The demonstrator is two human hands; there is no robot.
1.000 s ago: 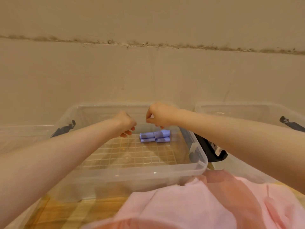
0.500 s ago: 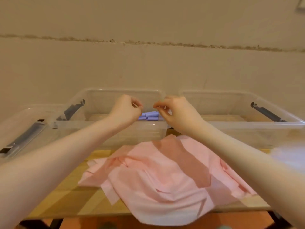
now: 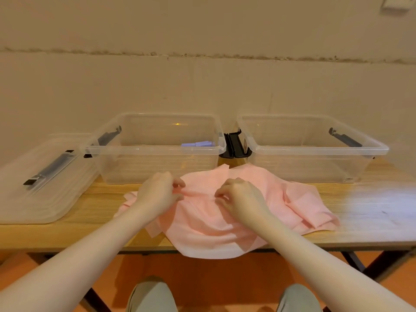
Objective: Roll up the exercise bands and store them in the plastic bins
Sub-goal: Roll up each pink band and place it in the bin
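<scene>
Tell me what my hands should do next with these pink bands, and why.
Probably lift one band free of the pile. Both the left hand and right hand pinch the top of the pink bands, which lie tangled and unrolled on the table. The purple rolls already sit in the left bin; rolling needs a single band laid flat first.

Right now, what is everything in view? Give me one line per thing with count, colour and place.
rolled bands: a few, purple, inside the left bin at its right side
pink bands: a pile, count unclear, on the table's front edge, partly overhanging
left bin: one, clear plastic, back of the table
right bin: one, clear, holds nothing visible
lid: one, clear with dark latch, flat at the table's left
table: one, wooden
left hand: pinches the pile
right hand: pinches the pile
knees: two, grey-green, bottom edge
</scene>
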